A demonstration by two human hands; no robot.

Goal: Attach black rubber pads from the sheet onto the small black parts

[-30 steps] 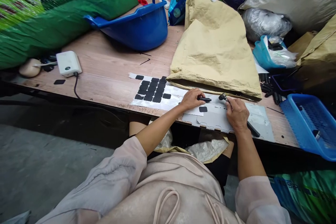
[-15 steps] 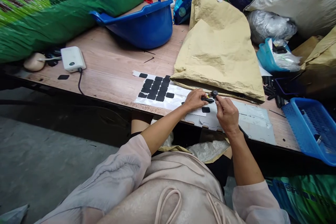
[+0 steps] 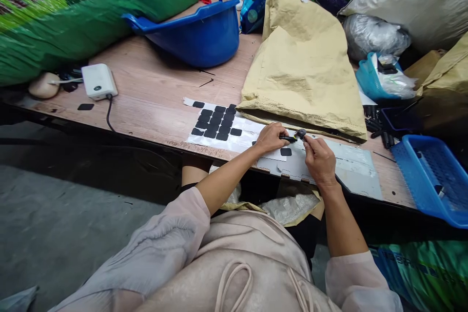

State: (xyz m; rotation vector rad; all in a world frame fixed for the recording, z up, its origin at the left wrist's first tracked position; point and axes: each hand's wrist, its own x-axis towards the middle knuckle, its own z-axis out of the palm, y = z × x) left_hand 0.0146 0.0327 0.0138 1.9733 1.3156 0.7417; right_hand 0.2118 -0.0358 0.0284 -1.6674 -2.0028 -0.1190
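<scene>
Matt wood table (image 3: 153, 92); glossy plastic basin (image 3: 204, 34)

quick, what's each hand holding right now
Left hand: closed, pinching a thin black stick.
Right hand: closed around a black tool, its round head at the stick's tip.

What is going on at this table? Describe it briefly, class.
A seated person works at a wooden table. Their left hand pinches a thin black part, and their right hand holds a round-headed black piece at its tip. A single black pad lies below the hands, a sheet of black pads to their left, a tan sack behind.
</scene>
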